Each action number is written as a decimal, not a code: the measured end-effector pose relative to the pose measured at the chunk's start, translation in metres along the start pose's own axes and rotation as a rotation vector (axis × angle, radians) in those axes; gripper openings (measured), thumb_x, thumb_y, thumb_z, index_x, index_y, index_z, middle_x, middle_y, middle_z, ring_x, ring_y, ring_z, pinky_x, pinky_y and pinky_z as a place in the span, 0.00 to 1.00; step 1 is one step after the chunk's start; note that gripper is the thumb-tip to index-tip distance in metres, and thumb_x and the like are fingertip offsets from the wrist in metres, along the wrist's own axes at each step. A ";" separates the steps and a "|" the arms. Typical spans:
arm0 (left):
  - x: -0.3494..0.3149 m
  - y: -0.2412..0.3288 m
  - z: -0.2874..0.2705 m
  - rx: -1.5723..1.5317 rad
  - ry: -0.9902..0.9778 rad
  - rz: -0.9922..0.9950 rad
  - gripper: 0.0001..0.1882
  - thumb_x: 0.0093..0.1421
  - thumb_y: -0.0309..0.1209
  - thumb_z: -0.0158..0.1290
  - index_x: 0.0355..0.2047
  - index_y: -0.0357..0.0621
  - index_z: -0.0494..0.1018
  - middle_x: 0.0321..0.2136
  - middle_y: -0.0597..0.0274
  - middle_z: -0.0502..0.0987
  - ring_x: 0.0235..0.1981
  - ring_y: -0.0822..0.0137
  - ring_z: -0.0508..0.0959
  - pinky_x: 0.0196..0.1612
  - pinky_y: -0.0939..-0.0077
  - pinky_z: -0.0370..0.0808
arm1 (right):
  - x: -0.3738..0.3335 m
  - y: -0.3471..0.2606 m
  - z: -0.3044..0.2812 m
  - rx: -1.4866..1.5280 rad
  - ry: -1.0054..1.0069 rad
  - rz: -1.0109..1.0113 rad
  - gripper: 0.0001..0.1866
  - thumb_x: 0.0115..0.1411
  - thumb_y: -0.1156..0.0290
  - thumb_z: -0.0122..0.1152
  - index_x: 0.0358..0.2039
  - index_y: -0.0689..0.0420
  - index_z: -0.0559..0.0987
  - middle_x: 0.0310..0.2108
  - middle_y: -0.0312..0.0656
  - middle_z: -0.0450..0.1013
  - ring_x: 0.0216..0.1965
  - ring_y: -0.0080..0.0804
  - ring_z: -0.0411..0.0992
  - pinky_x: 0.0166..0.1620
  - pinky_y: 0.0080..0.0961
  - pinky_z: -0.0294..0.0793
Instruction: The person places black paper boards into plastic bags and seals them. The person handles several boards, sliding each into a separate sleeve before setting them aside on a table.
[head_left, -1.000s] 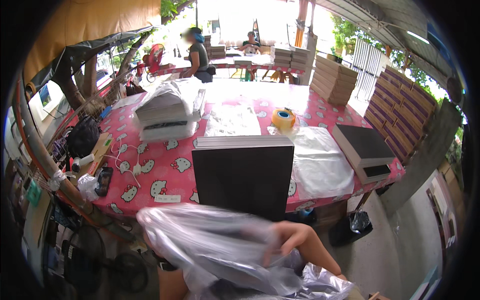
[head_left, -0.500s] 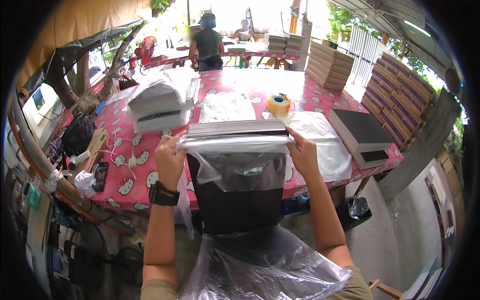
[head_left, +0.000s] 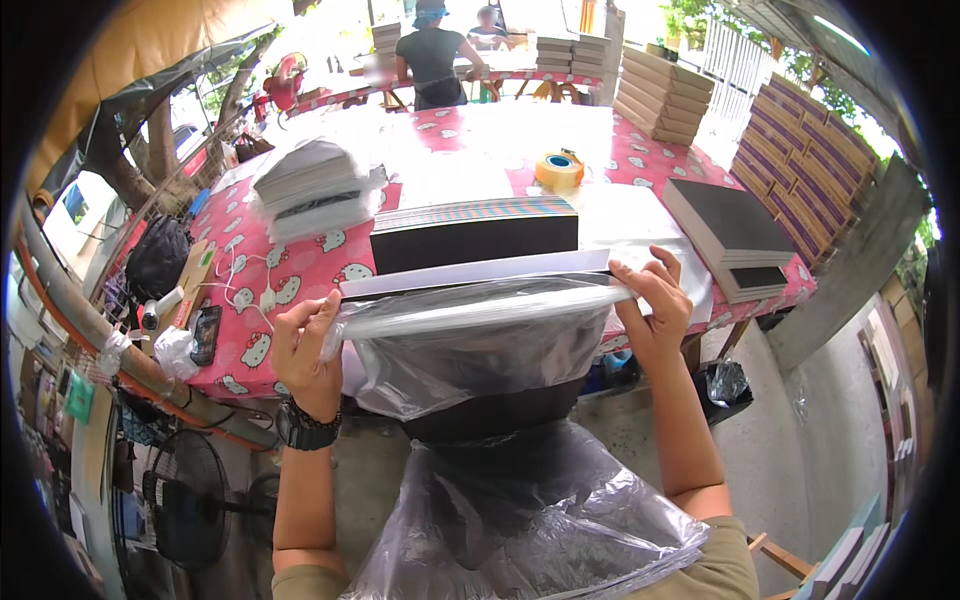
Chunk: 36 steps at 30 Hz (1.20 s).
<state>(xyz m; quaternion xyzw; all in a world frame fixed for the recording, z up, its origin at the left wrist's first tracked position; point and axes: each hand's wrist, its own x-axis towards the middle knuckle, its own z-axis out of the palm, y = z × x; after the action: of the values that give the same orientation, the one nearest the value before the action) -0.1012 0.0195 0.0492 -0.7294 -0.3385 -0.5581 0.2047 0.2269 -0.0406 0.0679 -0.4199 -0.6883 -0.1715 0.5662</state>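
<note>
My left hand (head_left: 308,355) pinches one side of a clear plastic bag (head_left: 480,350), and my right hand (head_left: 655,305) grips its other side, thumb and fingers closed on the film. The bag's gathered edge stretches taut between them. Inside and below the film shows a flat black panel (head_left: 495,412), with a white strip (head_left: 475,275) along its far edge. Just beyond stands a thick stack (head_left: 475,240) with a black front and thin coloured stripes on top. Whether the panel and stack are joined I cannot tell. Clear plastic film (head_left: 540,500) lies over my lap.
On the pink patterned table (head_left: 250,350) sit a plastic-wrapped stack (head_left: 315,190), a yellow tape roll (head_left: 558,170) and a black-topped stack (head_left: 730,235). A phone (head_left: 205,335) lies at the left edge. Cartons (head_left: 800,150) rise at right; a co-worker (head_left: 433,65) stands beyond the table.
My hands have moved farther apart and slightly nearer me, drawing the bag's edge wider and lower. More of the stack's black front and striped top shows now. The view has shifted slightly.
</note>
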 end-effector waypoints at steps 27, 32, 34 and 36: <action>-0.233 -0.023 -0.003 -1.343 -0.619 -1.765 0.08 0.55 0.33 0.49 0.23 0.44 0.69 0.19 0.67 0.70 0.18 0.78 0.68 0.21 0.84 0.65 | -0.239 0.052 0.027 0.748 -0.458 1.317 0.10 0.54 0.70 0.55 0.36 0.60 0.73 0.27 0.34 0.70 0.27 0.17 0.66 0.31 0.16 0.66; -0.284 -0.009 0.011 -0.841 -0.695 -1.424 0.15 0.54 0.41 0.51 0.20 0.43 0.71 0.15 0.67 0.71 0.16 0.77 0.68 0.20 0.81 0.65 | -0.309 0.073 0.052 0.495 -0.413 1.337 0.07 0.52 0.71 0.56 0.31 0.60 0.73 0.26 0.35 0.70 0.28 0.19 0.66 0.32 0.17 0.67; -0.298 -0.013 0.027 -0.613 -0.848 -1.416 0.17 0.53 0.43 0.51 0.18 0.42 0.70 0.13 0.65 0.70 0.15 0.75 0.66 0.18 0.77 0.62 | -0.373 0.090 0.064 0.179 -0.409 1.273 0.11 0.48 0.66 0.58 0.30 0.59 0.73 0.25 0.41 0.71 0.27 0.27 0.69 0.32 0.24 0.68; -0.396 -0.070 0.044 -0.368 -0.822 -1.233 0.21 0.52 0.45 0.50 0.15 0.38 0.65 0.10 0.60 0.63 0.12 0.70 0.61 0.17 0.71 0.56 | -0.371 0.075 0.077 0.049 -0.479 1.266 0.14 0.46 0.62 0.58 0.29 0.59 0.73 0.23 0.47 0.71 0.28 0.36 0.71 0.32 0.28 0.68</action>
<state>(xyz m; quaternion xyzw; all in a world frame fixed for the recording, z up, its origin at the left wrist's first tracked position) -0.1800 -0.0077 -0.3462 -0.5800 -0.6348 -0.3026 -0.4112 0.2384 -0.0839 -0.3154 -0.7555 -0.4197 0.3067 0.3986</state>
